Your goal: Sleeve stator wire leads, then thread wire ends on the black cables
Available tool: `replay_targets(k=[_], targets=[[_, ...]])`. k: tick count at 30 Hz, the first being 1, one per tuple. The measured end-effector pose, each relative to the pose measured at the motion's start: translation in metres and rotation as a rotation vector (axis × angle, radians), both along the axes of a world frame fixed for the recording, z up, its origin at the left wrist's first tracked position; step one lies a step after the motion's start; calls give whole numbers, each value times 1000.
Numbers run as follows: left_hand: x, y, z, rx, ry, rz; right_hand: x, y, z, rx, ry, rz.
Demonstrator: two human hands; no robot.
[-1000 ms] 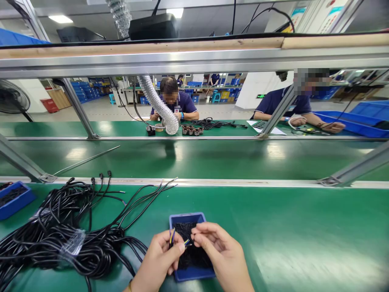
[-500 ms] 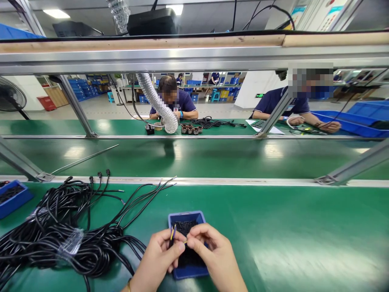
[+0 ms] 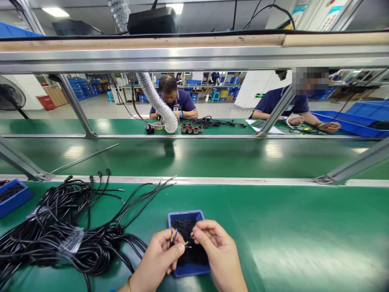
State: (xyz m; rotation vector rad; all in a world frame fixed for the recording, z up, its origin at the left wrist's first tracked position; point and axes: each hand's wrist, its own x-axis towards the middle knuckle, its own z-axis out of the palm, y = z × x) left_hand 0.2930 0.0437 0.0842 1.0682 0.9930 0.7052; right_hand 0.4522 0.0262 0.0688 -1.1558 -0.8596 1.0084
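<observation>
My left hand (image 3: 156, 259) is shut on a black cable end (image 3: 172, 238), whose thin yellow and blue wires stick out above the blue tray (image 3: 186, 213). My right hand (image 3: 217, 251) sits just to the right, its fingertips curled close to those wire tips. Anything tiny between its fingers is hidden. The tray holds a heap of short black cable pieces (image 3: 188, 231) and stands on the green workbench (image 3: 304, 231). Left of my hands lies a large tangled coil of black cables (image 3: 60, 243), bound with clear tape (image 3: 71, 240).
A small blue tray (image 3: 12, 198) stands at the bench's left edge. An aluminium frame bar (image 3: 194, 61) crosses the view. Beyond it, two seated co-workers (image 3: 173, 101) work at a facing green bench with copper-wound parts (image 3: 190, 129), a foil duct (image 3: 156, 103) and blue bins (image 3: 355, 125).
My right hand has drawn slightly away from the wire ends, to the right. My left hand still grips the cable, and the view has shifted a little.
</observation>
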Motion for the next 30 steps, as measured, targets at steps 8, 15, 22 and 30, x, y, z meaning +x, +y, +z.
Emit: replay_targets(k=[8, 15, 22, 30], targets=[[-1, 0, -1, -1, 14, 9, 0, -7, -4, 205, -255, -31], [-1, 0, -3, 6, 17, 7, 5, -7, 2, 273, -400, -27], [-1, 0, -6, 23, 3, -7, 9, -2, 12, 309, -549, 120], [-3, 2, 3, 65, -119, 61, 11, 2, 14, 213, -419, 301]])
